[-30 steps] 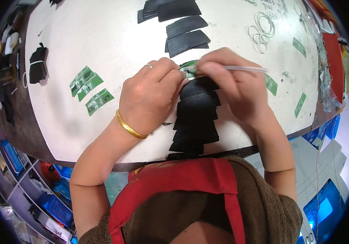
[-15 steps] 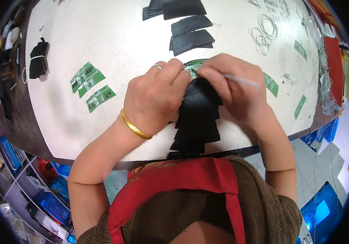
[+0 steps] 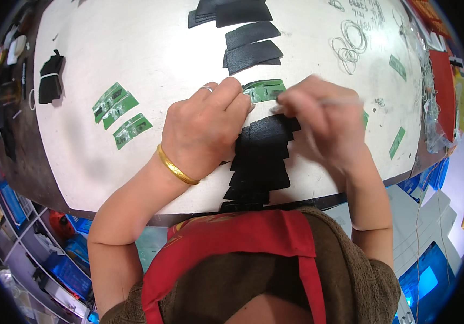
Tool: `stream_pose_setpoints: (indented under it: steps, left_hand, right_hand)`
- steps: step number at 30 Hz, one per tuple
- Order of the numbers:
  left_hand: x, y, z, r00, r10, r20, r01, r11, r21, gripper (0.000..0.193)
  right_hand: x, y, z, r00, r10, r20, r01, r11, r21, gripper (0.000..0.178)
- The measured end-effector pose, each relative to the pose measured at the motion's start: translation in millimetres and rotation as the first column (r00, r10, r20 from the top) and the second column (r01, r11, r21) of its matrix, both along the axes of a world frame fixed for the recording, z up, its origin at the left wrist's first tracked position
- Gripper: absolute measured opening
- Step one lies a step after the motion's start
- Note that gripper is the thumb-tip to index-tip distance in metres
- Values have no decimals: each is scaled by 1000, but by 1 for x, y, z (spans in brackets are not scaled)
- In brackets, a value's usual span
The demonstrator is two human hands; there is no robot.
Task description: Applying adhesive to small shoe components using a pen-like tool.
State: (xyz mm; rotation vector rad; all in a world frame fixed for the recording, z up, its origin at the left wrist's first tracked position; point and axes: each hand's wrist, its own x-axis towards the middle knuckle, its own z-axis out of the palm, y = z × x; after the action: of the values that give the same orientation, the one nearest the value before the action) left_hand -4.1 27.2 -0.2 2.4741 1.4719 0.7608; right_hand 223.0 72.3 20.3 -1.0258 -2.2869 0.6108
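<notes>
Worktop (image 3: 99, 175), white, lies bare toward its near left corner; overlapping black leather-like strips (image 3: 261, 156) reach its near edge. Left hand (image 3: 202, 117) touches a green rectangular card (image 3: 267, 90) with bunched fingers, pinch unclear; right hand (image 3: 329, 116), at the card's right end, pinches a thin pale rod (image 3: 348, 101).

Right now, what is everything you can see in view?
Table: one, white, centre
Black pieces: many, black, middle
Green pieces: seven or more, green, left, middle, right
Tied bundle: one, black, left
Thin loops: several, pale, far right
Panel: one, red, right edge
Shelving: one unit, grey, lower left
Slender tool: one, whitish, centre-right
Clutter: uncountable, mixed, both edges
Apron: one, red, lower middle
Bracelet: one, gold, centre-left
Ring: one, silver, centre
Left hand: one, bare, centre-left
Right hand: one, bare, centre-right
</notes>
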Motion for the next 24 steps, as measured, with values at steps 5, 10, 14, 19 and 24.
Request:
stream_pose_setpoints:
  steps: [5,10,14,19,24]
  left_hand:
    - [-5,-2,-4,995,-98,26,98,995,14,18]
    - [-6,-11,-1,987,-126,95,133,988,-72,17]
    - [-7,-10,-1,984,-142,107,148,988,-46,17]
    - [-6,-8,0,983,-129,127,137,989,-54,18]
    - [-4,-16,3,981,-115,156,125,991,-56,20]
  right_hand:
    - [-9,31,-4,987,-128,-99,137,987,86,13]
    - [-14,47,-17,995,-1,105,-37,932,360,16]
    - [-13,45,-20,994,-110,-2,107,965,239,11]
    - [-19,42,-12,981,-168,101,126,934,334,9]
    - [-7,23,-5,995,-59,81,4,832,555,13]
